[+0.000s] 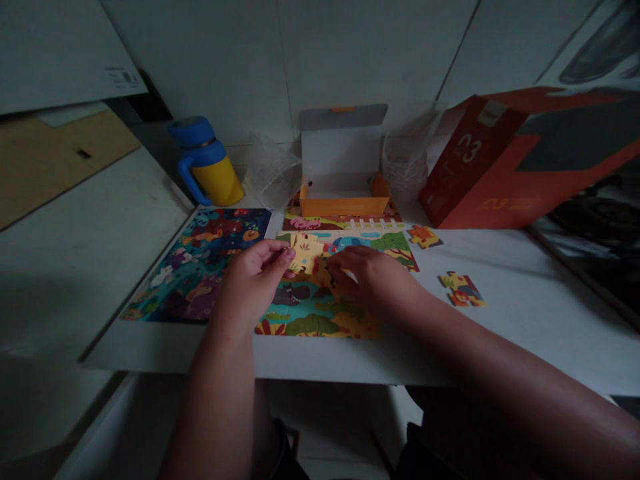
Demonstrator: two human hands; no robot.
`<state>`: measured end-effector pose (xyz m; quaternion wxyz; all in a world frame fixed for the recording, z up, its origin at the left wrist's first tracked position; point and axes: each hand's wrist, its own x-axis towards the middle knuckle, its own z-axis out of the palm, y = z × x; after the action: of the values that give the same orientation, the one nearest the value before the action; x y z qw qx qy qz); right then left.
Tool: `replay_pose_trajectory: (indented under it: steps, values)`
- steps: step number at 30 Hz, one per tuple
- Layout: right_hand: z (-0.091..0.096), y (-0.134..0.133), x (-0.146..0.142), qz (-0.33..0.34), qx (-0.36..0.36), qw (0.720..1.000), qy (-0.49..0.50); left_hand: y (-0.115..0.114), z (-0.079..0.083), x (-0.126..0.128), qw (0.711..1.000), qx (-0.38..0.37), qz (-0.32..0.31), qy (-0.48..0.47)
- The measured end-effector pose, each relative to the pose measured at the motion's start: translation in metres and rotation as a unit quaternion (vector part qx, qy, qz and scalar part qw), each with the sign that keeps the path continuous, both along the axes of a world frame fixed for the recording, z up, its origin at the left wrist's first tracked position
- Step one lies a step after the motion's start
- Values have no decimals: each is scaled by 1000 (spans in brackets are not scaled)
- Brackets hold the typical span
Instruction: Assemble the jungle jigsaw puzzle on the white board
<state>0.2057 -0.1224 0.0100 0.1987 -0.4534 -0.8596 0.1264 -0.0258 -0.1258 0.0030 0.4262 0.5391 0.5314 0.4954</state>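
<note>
I have my left hand (pixel 255 270) pinching the edge of a yellow puzzle piece (pixel 306 253) between thumb and fingertips, over the upper middle of the half-built jungle puzzle (pixel 320 313) on the white table (pixel 525 313), while my right hand (pixel 367 273) lies flat on the neighbouring pieces with its fingers closed together, gripping nothing that I can see. To seat it well, I would keep the right hand pressing so the built part cannot slide, turn the piece until its tabs match, then lower it flat. Two loose pieces (pixel 463 290) lie well apart, to the right.
</note>
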Motion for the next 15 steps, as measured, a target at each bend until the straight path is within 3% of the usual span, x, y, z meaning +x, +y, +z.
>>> replay_pose_trajectory:
  steps: [2, 4, 10, 15]
  values:
    - [2, 1, 2, -63, -26, 994, 90, -1, 2, 3, 1000, -5, -13, -1]
    - [2, 4, 3, -82, -80, 977, 180, -3, 4, 6, 1000, -8, -30, 4]
    - [-10, 16, 6, -55, -235, 901, 360, -5, 4, 9, 997, -23, -73, 13]
    - [-11, 17, 4, -31, -272, 863, 425, -6, 4, 9, 996, -41, -77, 0]
